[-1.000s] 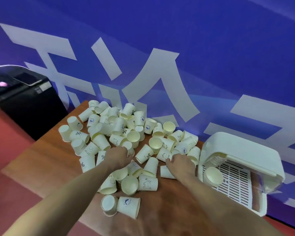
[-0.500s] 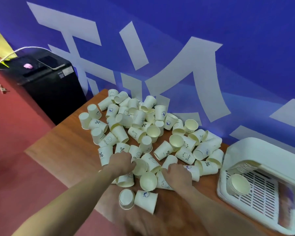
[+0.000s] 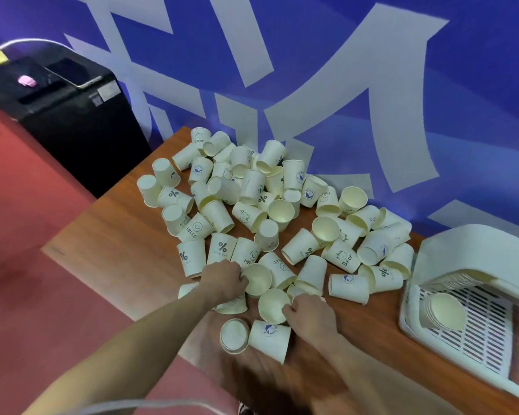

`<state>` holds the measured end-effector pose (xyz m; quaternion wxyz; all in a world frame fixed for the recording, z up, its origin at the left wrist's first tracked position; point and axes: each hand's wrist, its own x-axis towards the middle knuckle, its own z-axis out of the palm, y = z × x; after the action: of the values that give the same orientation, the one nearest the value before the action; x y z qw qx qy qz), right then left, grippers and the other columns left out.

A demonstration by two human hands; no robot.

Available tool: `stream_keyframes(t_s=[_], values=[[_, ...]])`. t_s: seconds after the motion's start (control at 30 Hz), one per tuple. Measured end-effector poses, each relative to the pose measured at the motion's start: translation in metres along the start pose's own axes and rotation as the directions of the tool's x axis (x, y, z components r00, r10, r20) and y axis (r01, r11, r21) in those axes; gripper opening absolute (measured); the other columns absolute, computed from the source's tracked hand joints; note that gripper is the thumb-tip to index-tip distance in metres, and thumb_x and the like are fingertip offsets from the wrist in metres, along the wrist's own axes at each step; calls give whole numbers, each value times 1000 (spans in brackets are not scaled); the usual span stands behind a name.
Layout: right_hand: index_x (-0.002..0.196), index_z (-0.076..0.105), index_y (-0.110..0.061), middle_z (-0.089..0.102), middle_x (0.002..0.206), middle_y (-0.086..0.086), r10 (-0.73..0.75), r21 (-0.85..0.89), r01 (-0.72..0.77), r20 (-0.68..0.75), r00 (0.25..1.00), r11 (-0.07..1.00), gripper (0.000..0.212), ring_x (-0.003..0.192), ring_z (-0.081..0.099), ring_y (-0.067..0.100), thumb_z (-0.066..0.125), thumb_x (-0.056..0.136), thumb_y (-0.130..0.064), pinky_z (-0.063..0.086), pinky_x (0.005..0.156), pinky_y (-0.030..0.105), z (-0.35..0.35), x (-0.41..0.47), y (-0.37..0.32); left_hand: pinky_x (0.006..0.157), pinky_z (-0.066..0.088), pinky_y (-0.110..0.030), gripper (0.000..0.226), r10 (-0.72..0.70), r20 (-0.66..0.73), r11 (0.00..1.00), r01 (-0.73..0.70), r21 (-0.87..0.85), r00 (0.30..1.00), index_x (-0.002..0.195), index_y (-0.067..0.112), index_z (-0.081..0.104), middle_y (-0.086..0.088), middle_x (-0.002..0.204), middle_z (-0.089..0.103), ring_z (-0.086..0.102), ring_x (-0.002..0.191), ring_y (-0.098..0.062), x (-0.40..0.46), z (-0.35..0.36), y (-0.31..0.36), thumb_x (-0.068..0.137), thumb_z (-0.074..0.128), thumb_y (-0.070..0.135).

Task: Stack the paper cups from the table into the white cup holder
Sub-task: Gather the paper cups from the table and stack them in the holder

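Note:
Several cream paper cups (image 3: pixel 300 245) lie scattered in a pile on the wooden table (image 3: pixel 117 235), most on their sides. My left hand (image 3: pixel 224 281) is at the pile's near edge, its fingers curled on a cup (image 3: pixel 256 280) whose mouth faces up. Just to its right, my right hand (image 3: pixel 310 314) pinches the rim of another open cup (image 3: pixel 271 305). Two more cups (image 3: pixel 268 339) lie close in front of my hands. The white cup holder (image 3: pixel 468 250) stands at the table's right end, with a nested stack of cups (image 3: pixel 441 311) lying in it.
A blue wall with large pale lettering (image 3: pixel 342 85) runs right behind the table. A black bin (image 3: pixel 72 124) stands on the red floor (image 3: pixel 27 235) to the left of the table. Bare wood (image 3: pixel 366 330) shows between my right hand and the holder.
The view has swung left and down. Both hands have drawn back to the pile's near edge. My right hand has left a cup lying on its side and now pinches an open one.

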<state>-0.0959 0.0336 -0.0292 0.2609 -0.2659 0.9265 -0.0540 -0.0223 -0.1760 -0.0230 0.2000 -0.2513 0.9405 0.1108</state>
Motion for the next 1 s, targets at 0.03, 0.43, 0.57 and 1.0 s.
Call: stream_keyframes(t_s=[0.03,0.43,0.57,1.0], values=[[63,44,-19,52,68,-3,4,-1,-4,0,1000,1000,36,68,52,19,44,89,-44,34,56,29,1,1,0,55,35,-27,33,4,0,1000,-4,-2,1000,76,16,55,2,65,46,53,66,-21,0,1,0,93,42,41],[53,35,-20,39,53,-4,-15,63,21,-102,995,998,41,54,42,16,47,88,-37,22,44,30,-52,1,3,53,35,-28,31,35,-90,999,-37,-19,995,68,16,47,1,65,47,50,63,-20,3,-52,15,91,42,35],[54,33,-20,35,53,-4,14,83,1,-175,984,997,39,48,32,12,47,88,-34,22,44,28,-86,-5,10,50,31,-27,29,63,-139,997,-68,-34,988,66,17,45,3,63,45,46,61,-18,3,-79,32,90,43,34],[57,44,-18,53,66,1,235,223,-159,-375,897,962,34,70,55,25,48,85,-37,30,50,30,-156,-57,111,58,38,-27,31,295,-201,955,-279,104,934,66,16,45,2,64,45,51,67,-21,-1,-121,166,91,44,35]])
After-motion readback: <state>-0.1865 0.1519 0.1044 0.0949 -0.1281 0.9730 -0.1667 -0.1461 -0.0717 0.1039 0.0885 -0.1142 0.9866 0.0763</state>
